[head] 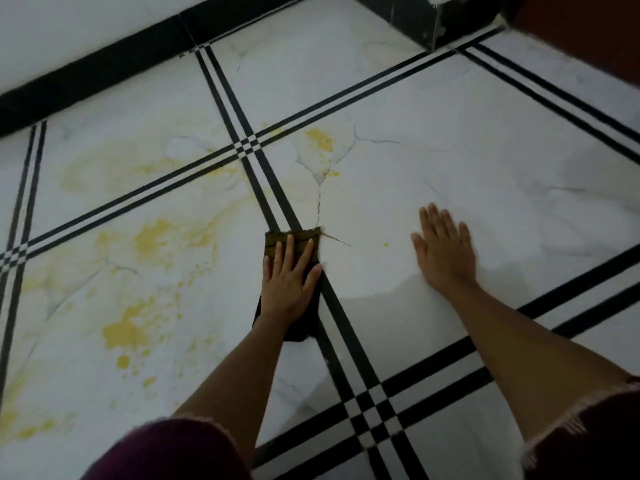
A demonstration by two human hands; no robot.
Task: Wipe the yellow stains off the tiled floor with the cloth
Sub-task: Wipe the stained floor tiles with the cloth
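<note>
Left hand is pressing flat, fingers spread, on the cloth lying over the black grout line | right hand is bracing open right of it | stains are waiting left of it.
</note>
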